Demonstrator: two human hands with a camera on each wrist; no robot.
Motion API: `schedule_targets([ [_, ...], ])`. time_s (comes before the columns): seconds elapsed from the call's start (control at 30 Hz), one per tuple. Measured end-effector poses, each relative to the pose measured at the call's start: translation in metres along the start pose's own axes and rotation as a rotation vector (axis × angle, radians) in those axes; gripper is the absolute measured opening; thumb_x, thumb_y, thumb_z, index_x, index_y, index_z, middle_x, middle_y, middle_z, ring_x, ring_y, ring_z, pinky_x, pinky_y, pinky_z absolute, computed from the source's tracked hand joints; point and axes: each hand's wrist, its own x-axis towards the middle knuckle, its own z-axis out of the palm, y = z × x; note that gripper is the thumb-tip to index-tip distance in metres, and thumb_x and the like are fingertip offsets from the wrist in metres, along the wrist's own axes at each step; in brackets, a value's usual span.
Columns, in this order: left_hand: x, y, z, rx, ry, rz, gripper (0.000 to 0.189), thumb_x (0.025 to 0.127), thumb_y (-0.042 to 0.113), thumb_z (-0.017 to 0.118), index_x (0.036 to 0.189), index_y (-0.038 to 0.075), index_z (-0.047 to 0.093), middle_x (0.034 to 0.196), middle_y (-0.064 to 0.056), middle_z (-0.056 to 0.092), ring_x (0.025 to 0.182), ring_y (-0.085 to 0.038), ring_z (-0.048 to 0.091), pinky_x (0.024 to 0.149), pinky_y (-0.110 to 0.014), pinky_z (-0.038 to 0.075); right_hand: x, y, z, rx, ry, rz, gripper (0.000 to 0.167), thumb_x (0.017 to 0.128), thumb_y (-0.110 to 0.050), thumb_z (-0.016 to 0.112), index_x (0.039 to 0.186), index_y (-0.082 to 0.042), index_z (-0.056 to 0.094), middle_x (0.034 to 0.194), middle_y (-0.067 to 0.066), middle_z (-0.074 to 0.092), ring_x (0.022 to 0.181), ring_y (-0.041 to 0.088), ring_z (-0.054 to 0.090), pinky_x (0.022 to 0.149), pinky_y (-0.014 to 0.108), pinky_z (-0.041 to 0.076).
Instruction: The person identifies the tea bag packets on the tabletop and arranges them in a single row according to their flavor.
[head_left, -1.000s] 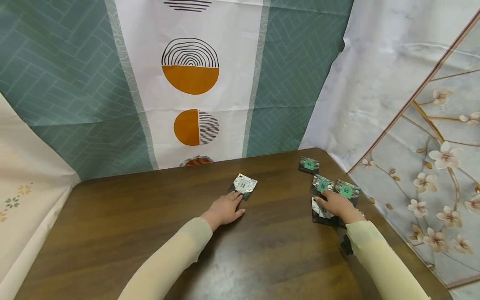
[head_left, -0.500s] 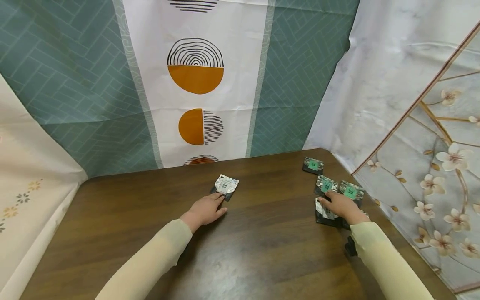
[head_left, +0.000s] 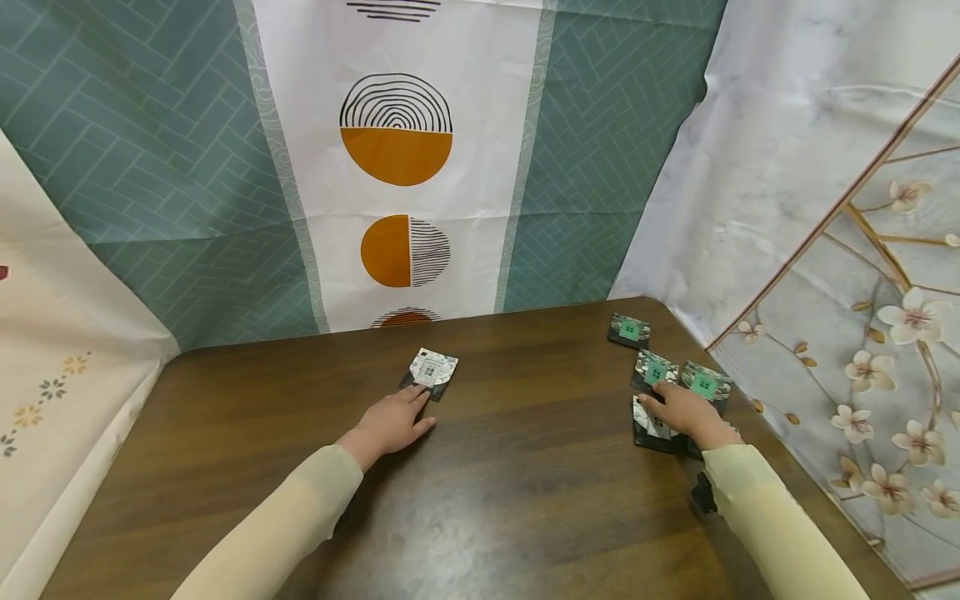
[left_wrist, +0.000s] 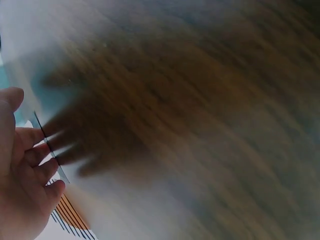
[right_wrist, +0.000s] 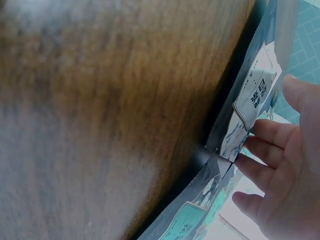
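Observation:
My left hand lies low over the table with its fingers extended. Its fingertips touch the near edge of a flat square packet with a white patterned label and dark border. In the left wrist view the same hand shows at the left edge, with its shadow across the wood. On the right, my other hand rests over a group of similar packets, partly hiding them. Beneath it are a white-labelled packet and a green-labelled packet. The right wrist view shows those fingers loosely extended against the packets' glossy film.
Another green-labelled packet lies just right of the group, and one more green packet sits farther back. A small black object is beside the right sleeve. Cloth curtains border the brown wooden table.
The left hand and the white-labelled packet under its fingertips have slid left across the table. The right hand stays over its group. The head view has shifted slightly.

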Motion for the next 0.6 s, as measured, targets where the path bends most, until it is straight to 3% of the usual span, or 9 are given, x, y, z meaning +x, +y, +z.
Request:
schedule_targets([
  [0.6, -0.026, -0.026, -0.001, 0.001, -0.005, -0.057, 0.062, 0.106, 0.038, 0.051, 0.15, -0.006, 0.045, 0.161, -0.025, 0.04, 0.15, -0.043, 0.041, 0.12, -0.058, 0.038, 0.001, 0.001, 0.0, -0.005, -0.012, -0.006, 0.071, 0.109, -0.043, 0.041, 0.146, 0.017, 0.041, 0.149, 0.042, 0.043, 0.133, 0.059, 0.048, 0.106, 0.069, 0.044],
])
